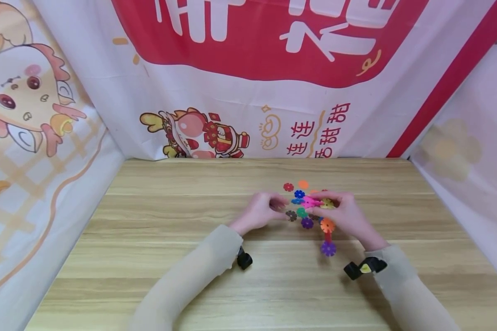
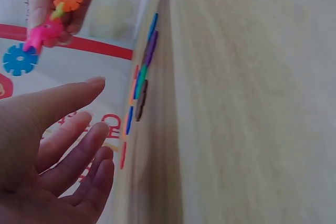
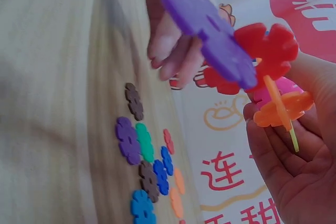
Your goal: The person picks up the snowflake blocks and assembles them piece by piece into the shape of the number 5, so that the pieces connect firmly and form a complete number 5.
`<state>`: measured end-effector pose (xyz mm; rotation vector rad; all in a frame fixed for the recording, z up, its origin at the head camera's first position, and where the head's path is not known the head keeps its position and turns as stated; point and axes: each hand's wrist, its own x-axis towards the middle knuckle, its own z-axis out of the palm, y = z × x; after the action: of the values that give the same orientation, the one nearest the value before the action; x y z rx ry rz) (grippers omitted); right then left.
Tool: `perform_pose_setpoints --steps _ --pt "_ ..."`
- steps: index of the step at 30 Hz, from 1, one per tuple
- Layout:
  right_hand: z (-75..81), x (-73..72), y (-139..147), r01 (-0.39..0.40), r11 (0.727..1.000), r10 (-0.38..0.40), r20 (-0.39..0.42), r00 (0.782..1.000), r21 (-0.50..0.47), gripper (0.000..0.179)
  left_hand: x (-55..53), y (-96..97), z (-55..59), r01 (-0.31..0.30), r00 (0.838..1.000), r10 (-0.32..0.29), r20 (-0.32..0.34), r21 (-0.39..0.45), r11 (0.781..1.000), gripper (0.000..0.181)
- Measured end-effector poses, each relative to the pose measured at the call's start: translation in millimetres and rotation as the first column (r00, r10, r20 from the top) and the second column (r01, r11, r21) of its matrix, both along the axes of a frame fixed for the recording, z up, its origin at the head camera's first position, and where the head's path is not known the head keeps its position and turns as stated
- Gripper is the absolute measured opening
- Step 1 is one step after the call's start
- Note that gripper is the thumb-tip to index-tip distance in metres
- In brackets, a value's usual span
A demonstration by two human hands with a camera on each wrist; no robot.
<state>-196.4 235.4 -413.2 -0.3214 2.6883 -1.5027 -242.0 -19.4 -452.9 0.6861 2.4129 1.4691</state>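
My right hand (image 1: 349,215) grips a chain of interlocking plastic flower discs above the table. A purple disc (image 3: 210,30) hangs at the near end, joined to a red disc (image 3: 265,51). Orange (image 1: 327,225) and yellow (image 1: 327,203) discs follow, then a pink disc (image 2: 44,35) with a blue disc (image 2: 20,59) at the far end. My left hand (image 1: 262,210) hovers just left of the chain, thumb and fingers apart with nothing between them. In the left wrist view, a gap lies between its fingertips (image 2: 95,81) and the blue disc.
Several loose discs lie flat below the hands, among them a brown disc (image 3: 134,101), a green disc (image 3: 144,141), a dark purple disc (image 1: 307,223), a red disc (image 1: 288,186) and an orange disc (image 1: 303,184). Printed cloth (image 1: 215,92) stands behind the wooden table (image 1: 170,197) and along both sides.
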Motion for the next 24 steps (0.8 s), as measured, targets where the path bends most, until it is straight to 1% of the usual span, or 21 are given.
perform_pose_setpoints --steps 3,7,11,15,17,19,21,24 --pt "1.2 -0.6 3 0.006 1.000 -0.005 0.003 1.000 -0.004 0.048 -4.0 8.0 -3.9 0.011 1.000 -0.011 0.011 -0.057 0.998 0.042" --pt "2.5 -0.6 4 0.001 1.000 -0.001 -0.007 1.000 -0.002 0.048 -7.3 15.2 -6.9 0.003 1.000 -0.002 0.010 -0.146 0.989 0.041" --pt "2.6 -0.7 4 0.000 1.000 0.000 -0.022 1.000 -0.001 0.046 -8.7 20.9 -4.9 -0.005 1.000 0.001 -0.016 -0.228 0.974 0.037" --pt "3.1 -0.7 4 0.005 1.000 -0.005 -0.019 1.000 0.001 0.045 -8.5 24.5 -2.2 -0.012 1.000 0.006 -0.024 -0.278 0.961 0.031" --pt "3.8 -0.5 4 0.005 1.000 -0.005 -0.017 1.000 0.001 0.045 -8.1 25.3 -1.5 -0.020 1.000 0.015 -0.020 -0.288 0.957 0.030" --pt "4.6 -0.3 3 0.004 1.000 -0.004 -0.016 1.000 -0.002 0.045 -7.5 25.4 -0.9 -0.033 0.999 0.030 -0.013 -0.278 0.960 0.029" --pt "5.6 0.1 2 0.002 1.000 -0.002 -0.015 1.000 -0.005 0.045 -7.2 24.6 -1.0 -0.040 0.999 0.041 -0.001 -0.248 0.968 0.027" --pt "6.4 0.5 2 0.000 1.000 0.000 -0.012 1.000 -0.002 0.046 -6.0 20.0 0.5 -0.037 0.999 0.040 0.015 -0.189 0.981 0.027"
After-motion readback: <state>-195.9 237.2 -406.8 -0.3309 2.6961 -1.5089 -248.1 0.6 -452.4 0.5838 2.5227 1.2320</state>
